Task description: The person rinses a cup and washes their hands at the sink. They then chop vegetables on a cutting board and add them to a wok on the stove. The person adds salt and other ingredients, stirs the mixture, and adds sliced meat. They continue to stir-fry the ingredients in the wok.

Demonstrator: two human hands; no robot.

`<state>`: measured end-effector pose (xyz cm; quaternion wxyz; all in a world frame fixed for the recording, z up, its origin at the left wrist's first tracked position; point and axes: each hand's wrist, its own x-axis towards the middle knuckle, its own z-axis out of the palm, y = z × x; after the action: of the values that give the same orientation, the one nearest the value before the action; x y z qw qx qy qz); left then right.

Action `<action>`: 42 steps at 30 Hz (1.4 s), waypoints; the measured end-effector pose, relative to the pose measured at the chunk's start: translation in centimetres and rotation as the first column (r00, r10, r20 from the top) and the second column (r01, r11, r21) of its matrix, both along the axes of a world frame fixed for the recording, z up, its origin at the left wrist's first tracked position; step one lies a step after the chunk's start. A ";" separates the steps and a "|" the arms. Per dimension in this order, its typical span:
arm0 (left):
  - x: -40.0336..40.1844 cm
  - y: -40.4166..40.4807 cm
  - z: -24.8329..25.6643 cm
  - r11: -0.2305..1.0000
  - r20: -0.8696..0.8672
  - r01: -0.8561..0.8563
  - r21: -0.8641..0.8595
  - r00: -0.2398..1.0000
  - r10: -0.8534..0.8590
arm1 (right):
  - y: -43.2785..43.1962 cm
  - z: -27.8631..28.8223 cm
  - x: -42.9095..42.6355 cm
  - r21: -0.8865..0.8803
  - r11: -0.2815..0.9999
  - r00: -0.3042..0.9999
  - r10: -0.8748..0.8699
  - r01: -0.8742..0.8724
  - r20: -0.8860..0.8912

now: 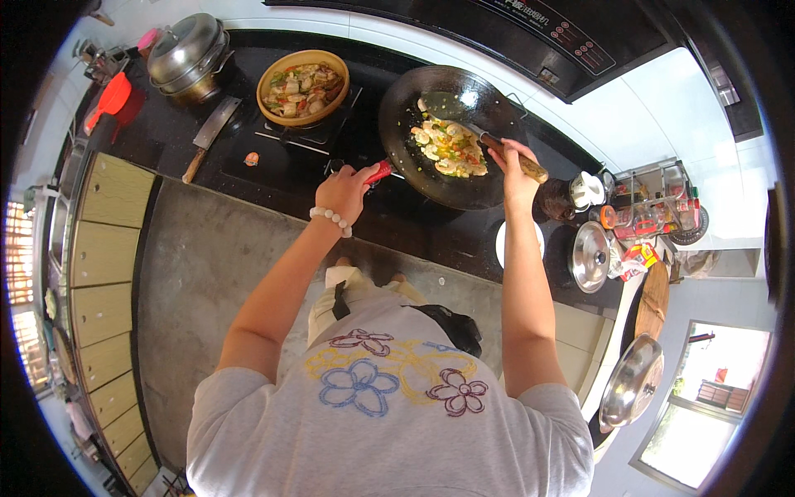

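Note:
My left hand [343, 194], with a pale bead bracelet on its wrist, grips the red handle [377, 173] of a dark wok [402, 102]. Inside the wok lies a heap of pale cooked pieces [450, 149] with green and orange bits, along with some liquid at the far side. My right hand [520, 177] is closed around the wooden handle [535, 169] of a wok spatula, whose metal end reaches into the food. Part of that blade is covered by the food. To the left of the wok, a tan bowl [264, 107] holds a cooked dish of mixed pieces.
A cleaver [214, 127] lies on the black counter, near a lidded steel pot [186, 53] and a red ladle [113, 94]. Partly behind my right forearm is a white plate [500, 245]. A steel lid [590, 258] and a seasoning rack [652, 205] stand at the right. The range hood [497, 37] overhangs the back.

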<state>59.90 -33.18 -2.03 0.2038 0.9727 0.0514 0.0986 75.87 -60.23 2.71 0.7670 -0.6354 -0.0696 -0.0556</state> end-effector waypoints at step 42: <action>1.1 1.6 -2.4 0.968 0.117 0.148 -0.204 0.985 -0.126 | -5.7 8.4 -3.0 -0.515 0.857 1.000 -0.011 -0.006 -0.028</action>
<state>61.03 -31.60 -4.44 0.3153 0.9401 -0.0166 0.1284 72.83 -65.97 11.09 0.5703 -0.8181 -0.0695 -0.0264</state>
